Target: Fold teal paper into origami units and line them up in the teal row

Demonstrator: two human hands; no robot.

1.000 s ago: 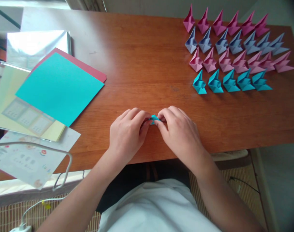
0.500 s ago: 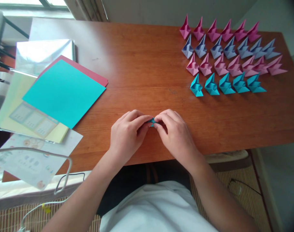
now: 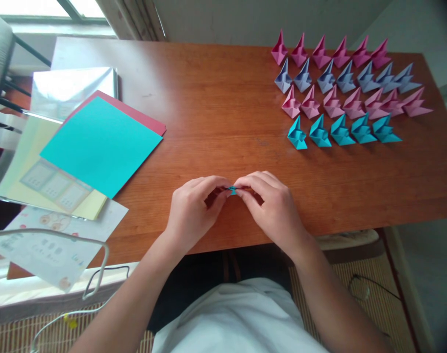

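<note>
My left hand [image 3: 194, 211] and my right hand [image 3: 271, 206] meet fingertip to fingertip near the front edge of the wooden table [image 3: 216, 108]. Both pinch a small folded piece of teal paper [image 3: 233, 190], and only a sliver of it shows between the fingers. At the far right stand rows of finished folded paper figures: magenta ones [image 3: 321, 53] at the back, then blue-grey [image 3: 346, 78], pink [image 3: 354, 104], and a front row of teal ones [image 3: 341, 132].
A teal paper sheet [image 3: 100, 144] lies on a red sheet [image 3: 150, 121] at the left, over yellow printed paper [image 3: 43, 179] and a shiny plastic sleeve [image 3: 72, 88]. A printed white sheet [image 3: 58, 245] overhangs the table's front left. A wire frame [image 3: 98, 264] sits below it.
My fingers have closed tighter on the teal piece, so less of it shows. The view has shifted, so everything on the table sits slightly lower in the picture.
</note>
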